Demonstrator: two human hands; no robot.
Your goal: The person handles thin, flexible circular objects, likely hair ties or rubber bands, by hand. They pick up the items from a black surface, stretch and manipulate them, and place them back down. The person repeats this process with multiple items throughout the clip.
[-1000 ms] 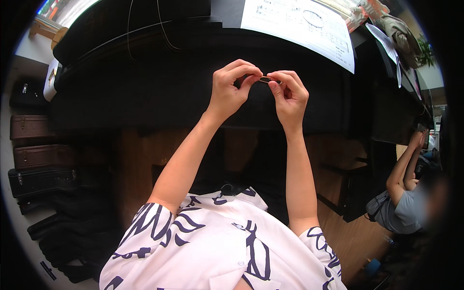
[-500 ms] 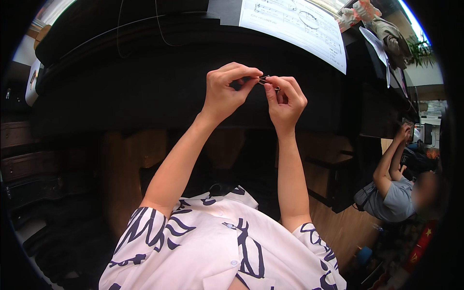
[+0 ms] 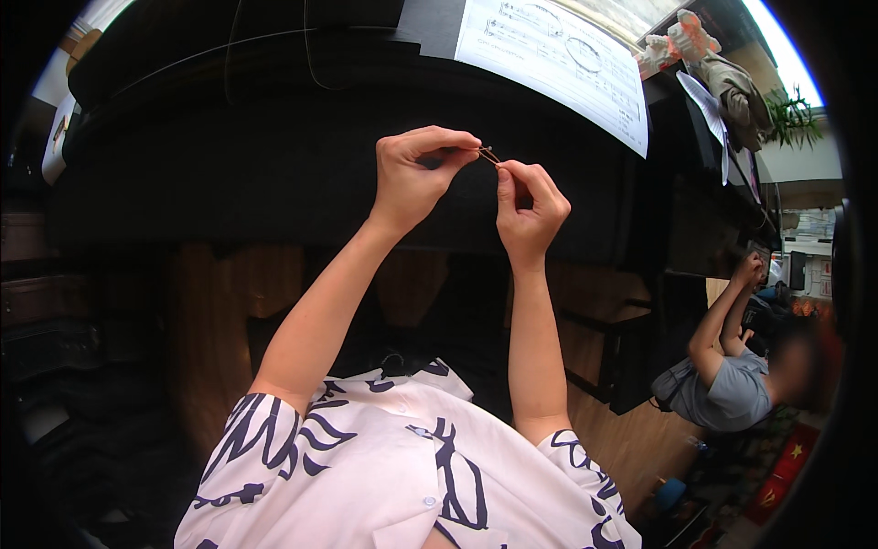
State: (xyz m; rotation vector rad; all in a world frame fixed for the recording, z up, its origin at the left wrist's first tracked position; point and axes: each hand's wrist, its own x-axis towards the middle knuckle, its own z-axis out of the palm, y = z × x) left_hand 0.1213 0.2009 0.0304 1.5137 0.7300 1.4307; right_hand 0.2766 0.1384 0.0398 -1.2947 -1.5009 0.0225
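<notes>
Between my two hands, a thin brownish looped strand (image 3: 489, 156) is stretched over a black surface (image 3: 274, 165). It is too small for me to tell whether it is cord, wire or a band. My left hand (image 3: 407, 176) pinches its upper left end between thumb and forefinger. The lower right end is in the fingertips of my right hand (image 3: 532, 209), whose other fingers are curled. A short gap separates the hands, with both strands of the loop showing in it.
White sheet music (image 3: 558, 64) with pencilled circles lies beyond my hands. To its right are loose papers (image 3: 709, 114), a bundled grey-green cloth (image 3: 739, 96) and a plant (image 3: 794, 119). Another person in a grey shirt (image 3: 727, 389) sits at the far right. Thin cables (image 3: 309, 59) cross the far left.
My hands have drawn slightly apart, and more of the looped strand shows between them. My right hand has come a little lower. The whole view has shifted slightly.
</notes>
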